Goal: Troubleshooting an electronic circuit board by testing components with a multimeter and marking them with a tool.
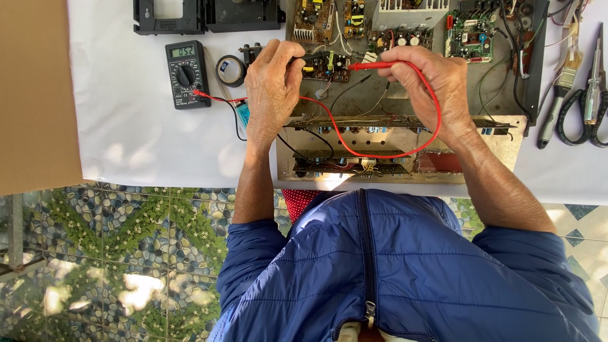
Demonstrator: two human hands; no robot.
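My left hand grips a black probe whose tip points at a small circuit board. A red probe is pinched in my right hand, its tip also near that board. The red lead loops down over the front panel of an opened metal chassis and runs left to a black digital multimeter. Several circuit boards sit inside the chassis.
A roll of black tape lies beside the meter. Black plastic casing parts rest at the top. A brush, scissors and a screwdriver lie at the right. White cloth covers the table; brown cardboard is at left.
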